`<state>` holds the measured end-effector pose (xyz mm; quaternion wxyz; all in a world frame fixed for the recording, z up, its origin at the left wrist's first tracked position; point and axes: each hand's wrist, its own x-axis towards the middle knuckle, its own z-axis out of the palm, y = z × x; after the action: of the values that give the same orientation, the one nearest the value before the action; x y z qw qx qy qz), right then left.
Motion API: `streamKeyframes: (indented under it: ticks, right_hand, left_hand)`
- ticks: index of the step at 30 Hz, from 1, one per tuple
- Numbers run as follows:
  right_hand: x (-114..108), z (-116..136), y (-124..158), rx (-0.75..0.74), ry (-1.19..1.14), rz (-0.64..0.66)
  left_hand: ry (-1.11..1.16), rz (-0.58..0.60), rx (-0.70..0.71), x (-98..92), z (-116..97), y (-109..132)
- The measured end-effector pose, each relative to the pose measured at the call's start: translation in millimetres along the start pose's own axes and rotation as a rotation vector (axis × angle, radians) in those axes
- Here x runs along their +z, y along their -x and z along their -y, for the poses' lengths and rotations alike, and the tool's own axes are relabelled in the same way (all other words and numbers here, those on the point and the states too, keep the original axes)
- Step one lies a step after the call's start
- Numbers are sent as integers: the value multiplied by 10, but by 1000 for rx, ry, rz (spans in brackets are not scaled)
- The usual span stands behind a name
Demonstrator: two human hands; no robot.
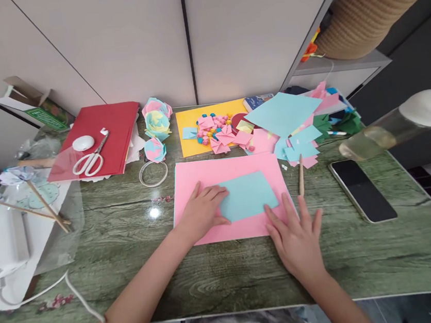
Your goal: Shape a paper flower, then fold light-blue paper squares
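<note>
A light blue sheet of paper [247, 196] lies on top of a larger pink sheet [195, 174] on the table. My left hand [201, 212] rests on the pink paper, its fingertips and thumb touching the blue sheet's left edge, with a gap between thumb and fingers. At the lower right corner of the blue sheet, my right hand [297, 237] has its fingers spread, the index fingertip at that corner. Just beyond the right hand lies a thin wooden stick [301, 176].
Behind the pink sheet are folded paper flowers [157, 124], a tape roll [153, 173], a yellow sheet [188, 146] with small beads and pink folded pieces, and blue paper [283, 112]. Scissors [92, 157] lie on red paper [105, 122]. To the right are a phone [363, 190] and a bottle [376, 138].
</note>
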<state>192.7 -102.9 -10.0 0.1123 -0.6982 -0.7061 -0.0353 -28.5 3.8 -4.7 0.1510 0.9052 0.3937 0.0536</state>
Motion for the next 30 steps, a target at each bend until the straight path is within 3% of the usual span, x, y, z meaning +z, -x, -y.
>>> streamKeyframes:
  ticks: [8,18,26,30]
  right_hand:
    - [-4,-149,19,19,-6,-108]
    - [4,-155,28,74,-13,-123]
    - [111,-763,126,188,-85,-154]
    - [138,-888,102,83,-212,-107]
  left_hand:
    - [19,26,14,-6,21,29]
    - [14,36,-18,-24,-37,41]
    - [35,44,-5,-36,-28,34]
    - [48,42,3,-42,-30,35]
